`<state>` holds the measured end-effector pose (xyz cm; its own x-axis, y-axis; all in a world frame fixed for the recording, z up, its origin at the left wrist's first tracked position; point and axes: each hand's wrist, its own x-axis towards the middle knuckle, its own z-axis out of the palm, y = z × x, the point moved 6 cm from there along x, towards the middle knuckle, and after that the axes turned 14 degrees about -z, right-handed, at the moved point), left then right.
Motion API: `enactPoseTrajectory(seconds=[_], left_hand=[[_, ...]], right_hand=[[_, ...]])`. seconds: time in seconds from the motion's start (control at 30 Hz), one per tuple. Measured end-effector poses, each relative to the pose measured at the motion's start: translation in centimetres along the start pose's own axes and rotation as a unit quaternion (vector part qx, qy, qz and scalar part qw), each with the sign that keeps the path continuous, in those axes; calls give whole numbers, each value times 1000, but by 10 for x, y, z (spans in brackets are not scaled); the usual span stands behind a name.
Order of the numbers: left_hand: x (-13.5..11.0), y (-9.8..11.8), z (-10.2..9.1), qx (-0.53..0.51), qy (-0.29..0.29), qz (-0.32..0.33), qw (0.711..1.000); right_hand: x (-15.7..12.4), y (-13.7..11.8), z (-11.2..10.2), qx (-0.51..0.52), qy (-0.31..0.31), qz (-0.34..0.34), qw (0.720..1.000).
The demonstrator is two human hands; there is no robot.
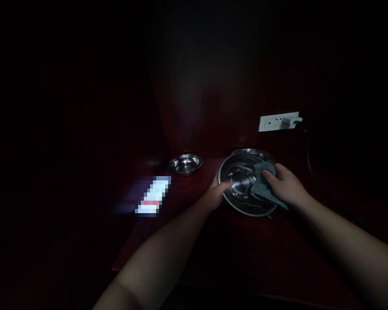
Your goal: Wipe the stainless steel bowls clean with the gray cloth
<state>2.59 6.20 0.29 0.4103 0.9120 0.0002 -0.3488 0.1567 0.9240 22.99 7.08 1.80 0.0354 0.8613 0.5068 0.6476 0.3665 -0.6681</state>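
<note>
A steel plate point(242, 185) is held tilted up over a dark red table point(245, 254). My left hand point(217, 193) grips its left rim, thumb on the inner face. My right hand point(286, 185) presses a grey cloth point(261, 187) against the right side of the plate, fingers closed on the cloth. Behind the tilted plate the rim of another steel plate point(252, 151) shows on the table.
A small steel bowl point(185, 164) sits on the table to the left. A lit phone point(153, 194) lies at the table's left edge. A white wall socket point(278, 121) with a plug and dark cable is on the back wall. The surroundings are very dark.
</note>
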Motion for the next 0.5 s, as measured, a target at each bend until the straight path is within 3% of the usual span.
enactPoseTrajectory(seconds=[0.23,0.37,0.5], left_hand=[[4,-4,-5,2,-3,-5,1000],[-2,4,-5,43,14,52,998],[-6,5,-3,54,-6,79,995]], right_hand=[[0,1,2,29,-7,9,1000],[1,2,3,34,4,1,999],[1,3,2,17,15,18,1000]])
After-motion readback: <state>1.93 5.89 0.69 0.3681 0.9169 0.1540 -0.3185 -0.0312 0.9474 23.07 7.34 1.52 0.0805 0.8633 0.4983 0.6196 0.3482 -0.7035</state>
